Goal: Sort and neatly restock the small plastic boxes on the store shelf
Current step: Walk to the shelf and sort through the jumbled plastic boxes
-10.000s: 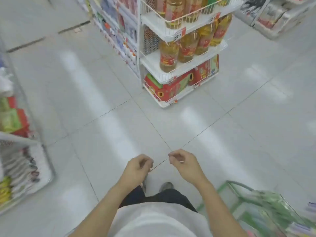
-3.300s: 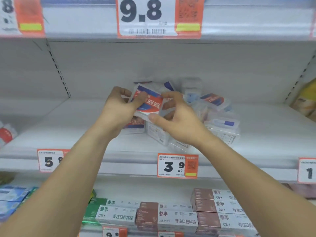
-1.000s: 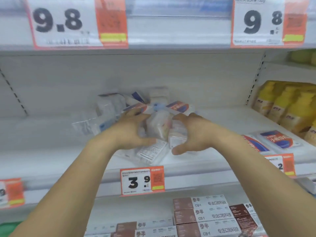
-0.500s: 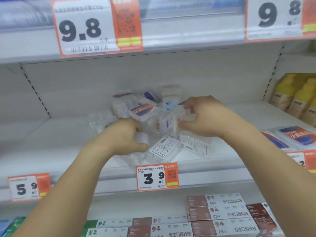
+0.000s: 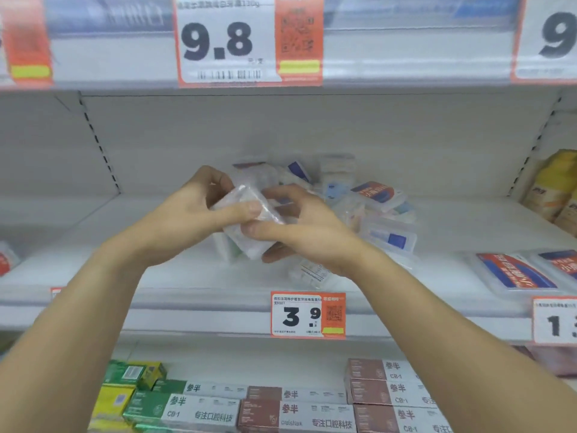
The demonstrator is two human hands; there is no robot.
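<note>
On a white store shelf (image 5: 93,270), a loose heap of small plastic boxes (image 5: 379,214) is seen right of centre. One clear box (image 5: 249,220) is pinched above it by left hand (image 5: 184,220) and right hand (image 5: 306,232); it should be squared label-forward before being set down.

We see a white shelf (image 5: 187,273) holding clear plastic boxes (image 5: 379,210) with red and blue labels. The box (image 5: 249,220) in our hands is see-through and whitish. Price tags (image 5: 307,315) are white with black numerals and an orange panel bearing a yellow strip. Below sit cartons (image 5: 299,414) in white and maroon, others green (image 5: 146,404) and yellow (image 5: 114,401). Yellow packs (image 5: 552,185) stand far right.
</note>
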